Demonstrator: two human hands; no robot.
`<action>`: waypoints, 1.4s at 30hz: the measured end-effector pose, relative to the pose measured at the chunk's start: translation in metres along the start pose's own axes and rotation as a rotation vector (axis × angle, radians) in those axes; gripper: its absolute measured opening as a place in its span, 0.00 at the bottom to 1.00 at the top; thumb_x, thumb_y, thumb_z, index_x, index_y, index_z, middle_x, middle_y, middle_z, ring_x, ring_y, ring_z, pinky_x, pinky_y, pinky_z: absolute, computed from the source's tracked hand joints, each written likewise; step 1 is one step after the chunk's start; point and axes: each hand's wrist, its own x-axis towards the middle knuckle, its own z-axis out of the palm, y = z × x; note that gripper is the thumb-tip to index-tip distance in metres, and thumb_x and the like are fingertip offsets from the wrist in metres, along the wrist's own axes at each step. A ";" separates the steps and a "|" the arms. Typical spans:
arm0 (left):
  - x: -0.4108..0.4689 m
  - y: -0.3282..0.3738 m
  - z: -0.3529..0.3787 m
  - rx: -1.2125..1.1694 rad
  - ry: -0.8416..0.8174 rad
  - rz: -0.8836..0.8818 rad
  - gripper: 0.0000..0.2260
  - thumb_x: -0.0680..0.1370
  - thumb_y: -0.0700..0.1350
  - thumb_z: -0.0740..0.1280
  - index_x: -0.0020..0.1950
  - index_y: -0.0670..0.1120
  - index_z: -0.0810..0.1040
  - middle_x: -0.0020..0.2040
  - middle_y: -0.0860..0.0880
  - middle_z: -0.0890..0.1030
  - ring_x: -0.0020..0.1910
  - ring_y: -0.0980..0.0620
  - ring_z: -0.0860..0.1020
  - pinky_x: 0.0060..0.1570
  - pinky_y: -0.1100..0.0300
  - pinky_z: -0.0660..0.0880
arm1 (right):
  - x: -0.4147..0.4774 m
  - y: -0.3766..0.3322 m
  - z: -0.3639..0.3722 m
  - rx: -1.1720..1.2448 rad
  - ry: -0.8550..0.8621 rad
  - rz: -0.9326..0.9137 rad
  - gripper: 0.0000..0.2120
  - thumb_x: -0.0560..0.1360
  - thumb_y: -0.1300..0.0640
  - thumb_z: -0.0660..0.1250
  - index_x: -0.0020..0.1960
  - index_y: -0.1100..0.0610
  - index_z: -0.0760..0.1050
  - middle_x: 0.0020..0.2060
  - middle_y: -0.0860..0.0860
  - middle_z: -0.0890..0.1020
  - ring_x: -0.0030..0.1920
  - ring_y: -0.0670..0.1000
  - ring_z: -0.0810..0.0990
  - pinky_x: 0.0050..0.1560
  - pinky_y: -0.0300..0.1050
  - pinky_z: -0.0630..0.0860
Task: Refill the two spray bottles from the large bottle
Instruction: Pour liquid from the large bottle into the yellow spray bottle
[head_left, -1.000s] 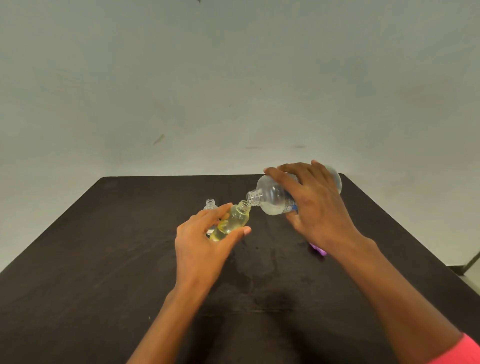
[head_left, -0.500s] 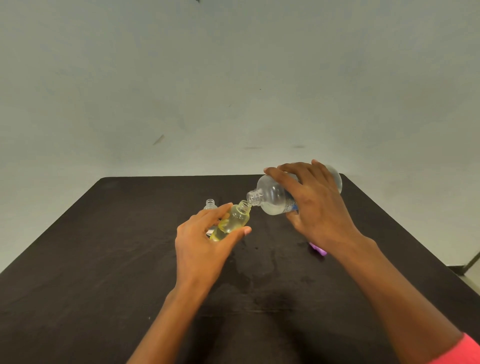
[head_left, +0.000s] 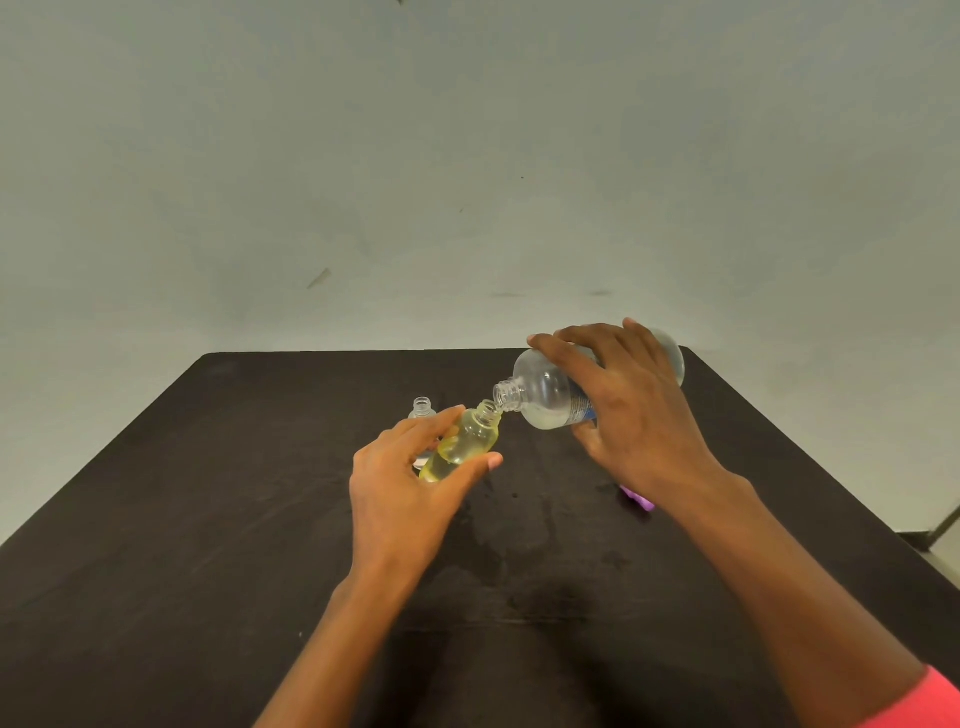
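Where the large clear bottle (head_left: 543, 389) is tipped almost level above the far right of the black table (head_left: 208, 519), I see its open neck pointing left and slightly down. Its lip meets the mouth of the small bottle (head_left: 467, 441) held just below it. The right hand (head_left: 639, 415) grips the large bottle from above, fingers curled over the top of its body and the thumb under the near side. A blue-printed label (head_left: 582, 408) shows just beside the palm, and a shallow pool of pale liquid lies along the lower side of the body.

On my screen the left hand (head_left: 400, 483) holds the small bottle, thumb along its near side and fingers wrapped round the far side, closed narrow about the body. That bottle is tilted, neck up and to the right toward the large one, and yellowish liquid fills its lower part. I cannot make out a stream between the two mouths, nor tell whether the small bottle's base touches the table.

Behind the left hand's fingers a second small clear bottle (head_left: 423, 408) stands upright on the table, open-necked, its lower half hidden by the hand. A purple object (head_left: 639, 500) lies on the table under the right wrist, mostly covered, so I cannot tell what it is. I note damp-looking patches (head_left: 540, 530) on the tabletop between the two forearms. A pink sleeve (head_left: 930, 701) shows at the lower right corner, and a plain pale wall (head_left: 467, 182) rises behind the table.
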 end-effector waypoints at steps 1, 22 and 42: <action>0.000 0.000 0.000 -0.001 0.003 -0.001 0.20 0.62 0.56 0.76 0.52 0.57 0.81 0.47 0.59 0.82 0.48 0.60 0.79 0.50 0.55 0.78 | 0.000 0.000 0.000 0.003 -0.002 0.000 0.38 0.60 0.65 0.76 0.67 0.50 0.69 0.58 0.53 0.77 0.60 0.57 0.75 0.68 0.59 0.62; 0.000 0.001 -0.001 -0.002 0.001 -0.005 0.20 0.62 0.52 0.78 0.53 0.56 0.81 0.47 0.60 0.82 0.47 0.61 0.78 0.48 0.57 0.78 | 0.001 -0.001 -0.001 0.009 -0.003 -0.003 0.39 0.59 0.65 0.77 0.67 0.50 0.69 0.58 0.53 0.78 0.59 0.57 0.75 0.67 0.59 0.62; 0.001 0.001 0.000 -0.006 -0.008 -0.010 0.20 0.63 0.52 0.78 0.53 0.55 0.81 0.46 0.59 0.82 0.47 0.61 0.79 0.48 0.58 0.78 | 0.000 0.001 -0.001 0.002 0.008 -0.009 0.39 0.59 0.66 0.76 0.66 0.49 0.69 0.57 0.53 0.77 0.59 0.57 0.75 0.67 0.59 0.62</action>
